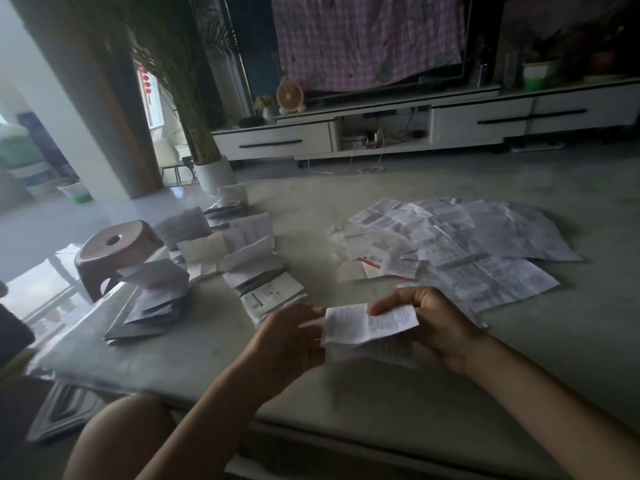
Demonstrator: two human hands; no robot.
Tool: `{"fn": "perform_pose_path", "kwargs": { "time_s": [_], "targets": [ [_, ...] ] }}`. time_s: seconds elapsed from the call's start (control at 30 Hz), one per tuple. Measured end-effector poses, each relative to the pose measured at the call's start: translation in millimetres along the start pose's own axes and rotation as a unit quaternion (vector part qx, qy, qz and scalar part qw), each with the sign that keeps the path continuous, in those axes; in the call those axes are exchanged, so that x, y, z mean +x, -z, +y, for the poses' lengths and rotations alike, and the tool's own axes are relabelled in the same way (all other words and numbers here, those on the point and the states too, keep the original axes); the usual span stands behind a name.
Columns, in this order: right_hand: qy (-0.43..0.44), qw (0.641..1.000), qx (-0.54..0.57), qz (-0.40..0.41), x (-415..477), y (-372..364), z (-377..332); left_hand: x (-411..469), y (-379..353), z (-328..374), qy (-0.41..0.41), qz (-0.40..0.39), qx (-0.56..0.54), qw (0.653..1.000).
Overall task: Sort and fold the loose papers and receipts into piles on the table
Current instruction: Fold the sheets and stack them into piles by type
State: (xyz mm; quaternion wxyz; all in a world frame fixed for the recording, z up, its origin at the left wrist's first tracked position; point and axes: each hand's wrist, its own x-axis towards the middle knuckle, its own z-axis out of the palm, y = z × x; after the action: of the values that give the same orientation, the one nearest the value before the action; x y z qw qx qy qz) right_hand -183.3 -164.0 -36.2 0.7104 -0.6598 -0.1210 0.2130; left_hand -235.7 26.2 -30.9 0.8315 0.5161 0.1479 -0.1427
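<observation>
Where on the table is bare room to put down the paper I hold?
Bare: the table strip at the near edge, and the gap between the folded piles and loose sheets. Crowded: both those heaps.

Dim, bluish room – hazy daylight pours from the bright opening (17, 109) at left, washing that side out and glaring off the floor (34, 289) and table (180, 358) edge. Lines bow toward the frame's edges; the left hand (291, 341) and paper (367, 323) smear with motion
</observation>
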Motion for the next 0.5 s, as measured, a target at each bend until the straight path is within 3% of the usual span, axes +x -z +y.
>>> {"fn": "perform_pose_path", "kwargs": {
  "time_s": [0.1, 0.17, 0.23, 0.37, 0.5],
  "targets": [
    [0.069, 0.994, -0.081, 0.002, 0, -13, -3, -7, 6, -1, -0.003, -0.016, 0.082, 0.996],
    [0.073, 0.989, -0.125, -0.020, 1, -23, -5, -9, 14, -3, -0.044, 0.019, 0.136, 0.990],
    [0.037, 0.995, -0.088, -0.033, 0, -26, -8, -8, 20, -5, -0.101, 0.067, 0.162, 0.979],
    [-0.071, 0.990, 0.115, -0.041, 0, -28, -12, -10, 19, -4, -0.183, 0.118, 0.160, 0.963],
    [-0.058, 0.995, 0.068, -0.052, 1, -32, -4, -11, 15, -5, -0.202, 0.110, 0.144, 0.963]
  ]
}}
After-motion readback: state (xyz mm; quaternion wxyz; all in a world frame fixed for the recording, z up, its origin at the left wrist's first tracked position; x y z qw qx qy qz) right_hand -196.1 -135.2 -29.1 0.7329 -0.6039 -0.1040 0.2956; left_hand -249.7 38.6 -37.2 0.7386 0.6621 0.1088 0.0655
